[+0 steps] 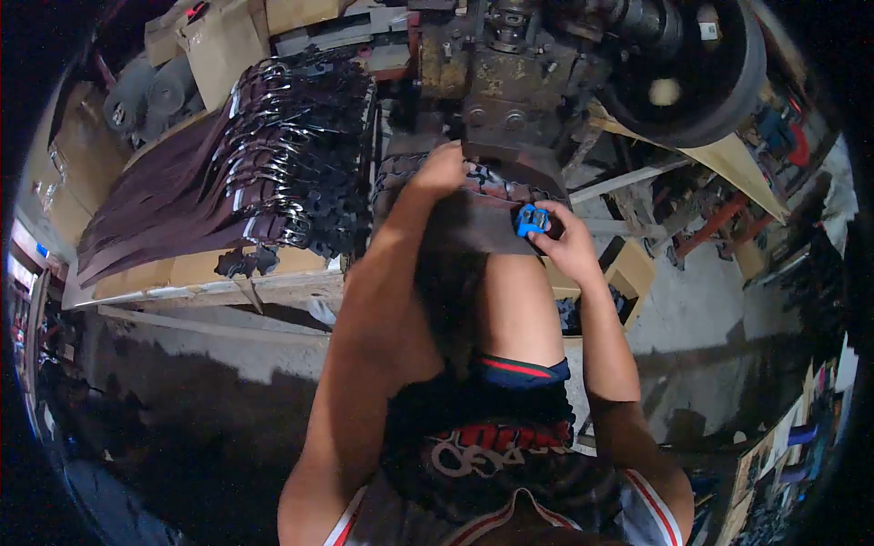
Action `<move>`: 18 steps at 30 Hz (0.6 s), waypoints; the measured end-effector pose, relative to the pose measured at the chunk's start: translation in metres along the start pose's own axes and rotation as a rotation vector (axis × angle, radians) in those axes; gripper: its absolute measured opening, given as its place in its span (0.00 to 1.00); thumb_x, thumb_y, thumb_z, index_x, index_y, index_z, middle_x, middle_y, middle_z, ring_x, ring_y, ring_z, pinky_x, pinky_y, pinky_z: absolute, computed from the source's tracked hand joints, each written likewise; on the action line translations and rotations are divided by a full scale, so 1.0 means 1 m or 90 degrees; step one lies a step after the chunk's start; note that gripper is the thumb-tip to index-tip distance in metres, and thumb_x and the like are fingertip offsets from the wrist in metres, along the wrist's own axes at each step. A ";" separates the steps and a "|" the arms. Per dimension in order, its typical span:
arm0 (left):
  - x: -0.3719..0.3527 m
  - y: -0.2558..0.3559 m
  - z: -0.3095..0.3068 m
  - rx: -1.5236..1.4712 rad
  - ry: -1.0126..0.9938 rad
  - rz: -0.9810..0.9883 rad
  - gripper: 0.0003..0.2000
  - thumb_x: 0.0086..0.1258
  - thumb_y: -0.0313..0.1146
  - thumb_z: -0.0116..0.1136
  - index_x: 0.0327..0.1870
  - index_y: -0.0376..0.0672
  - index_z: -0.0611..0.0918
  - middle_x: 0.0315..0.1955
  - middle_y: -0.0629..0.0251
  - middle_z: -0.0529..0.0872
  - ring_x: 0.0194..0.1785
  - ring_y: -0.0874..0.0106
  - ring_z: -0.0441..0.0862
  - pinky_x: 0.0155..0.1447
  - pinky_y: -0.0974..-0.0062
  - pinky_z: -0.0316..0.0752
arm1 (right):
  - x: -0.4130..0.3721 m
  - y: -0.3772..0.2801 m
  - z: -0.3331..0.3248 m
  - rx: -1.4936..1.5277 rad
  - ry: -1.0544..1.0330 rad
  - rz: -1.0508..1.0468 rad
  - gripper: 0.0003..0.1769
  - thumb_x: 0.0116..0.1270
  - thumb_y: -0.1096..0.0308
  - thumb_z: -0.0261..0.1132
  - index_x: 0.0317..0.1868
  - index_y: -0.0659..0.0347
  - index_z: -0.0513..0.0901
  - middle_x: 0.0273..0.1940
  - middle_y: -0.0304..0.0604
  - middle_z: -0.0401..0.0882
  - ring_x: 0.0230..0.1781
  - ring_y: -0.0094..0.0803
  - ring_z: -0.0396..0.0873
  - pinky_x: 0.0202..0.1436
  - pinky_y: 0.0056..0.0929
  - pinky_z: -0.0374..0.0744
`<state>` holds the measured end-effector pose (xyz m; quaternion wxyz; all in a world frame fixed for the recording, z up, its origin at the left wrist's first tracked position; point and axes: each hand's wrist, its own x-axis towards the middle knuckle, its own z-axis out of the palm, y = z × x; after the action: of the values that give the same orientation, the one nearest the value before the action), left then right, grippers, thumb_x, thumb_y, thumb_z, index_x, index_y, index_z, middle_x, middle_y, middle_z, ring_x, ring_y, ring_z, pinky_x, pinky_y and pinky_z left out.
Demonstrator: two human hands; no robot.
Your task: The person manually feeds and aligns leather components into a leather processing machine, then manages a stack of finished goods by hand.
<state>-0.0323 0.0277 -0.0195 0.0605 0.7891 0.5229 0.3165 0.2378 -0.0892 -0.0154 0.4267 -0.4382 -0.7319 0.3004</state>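
Observation:
My left hand (pixel 442 169) reaches forward under the dark metal press machine (pixel 510 82), resting on dark leather pieces (pixel 401 173) at its bed; its fingers are hidden. My right hand (pixel 563 238) is closed around a small blue object (pixel 532 219), held just right of a dark strap (pixel 473 223) that lies over my knee. Both hands are about a hand's width apart in front of the machine's base.
A big stack of dark brown belts with shiny buckles (pixel 246 164) lies on a wooden bench (pixel 209 282) to the left. A large black flywheel (pixel 701 64) sits upper right. A box (pixel 628 273) with dark pieces stands by my right knee. Grey concrete floor lies below.

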 end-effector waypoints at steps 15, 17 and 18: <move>-0.016 -0.025 -0.018 -0.812 0.242 -0.203 0.09 0.70 0.33 0.59 0.44 0.38 0.78 0.40 0.57 0.86 0.42 0.68 0.83 0.46 0.67 0.80 | 0.023 -0.027 -0.023 -0.062 0.042 -0.041 0.26 0.57 0.65 0.75 0.55 0.65 0.79 0.50 0.47 0.80 0.48 0.34 0.78 0.54 0.31 0.75; -0.029 -0.019 -0.041 -0.971 0.314 -0.293 0.08 0.70 0.31 0.59 0.43 0.37 0.77 0.38 0.59 0.85 0.35 0.69 0.80 0.43 0.67 0.81 | 0.014 -0.036 -0.023 -0.113 0.000 -0.108 0.29 0.55 0.65 0.76 0.56 0.65 0.78 0.51 0.50 0.80 0.51 0.38 0.78 0.57 0.33 0.74; -0.037 -0.010 -0.052 -1.026 0.305 -0.310 0.08 0.70 0.31 0.59 0.43 0.37 0.77 0.38 0.59 0.84 0.34 0.70 0.80 0.43 0.67 0.81 | 0.011 -0.035 -0.020 -0.145 -0.025 -0.121 0.30 0.54 0.65 0.76 0.57 0.64 0.77 0.52 0.51 0.80 0.53 0.40 0.78 0.59 0.34 0.74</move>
<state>-0.0790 -0.0117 0.0010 0.5543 0.2848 0.2923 0.7254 0.2391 -0.0929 0.0265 0.3863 -0.4065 -0.8078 0.1817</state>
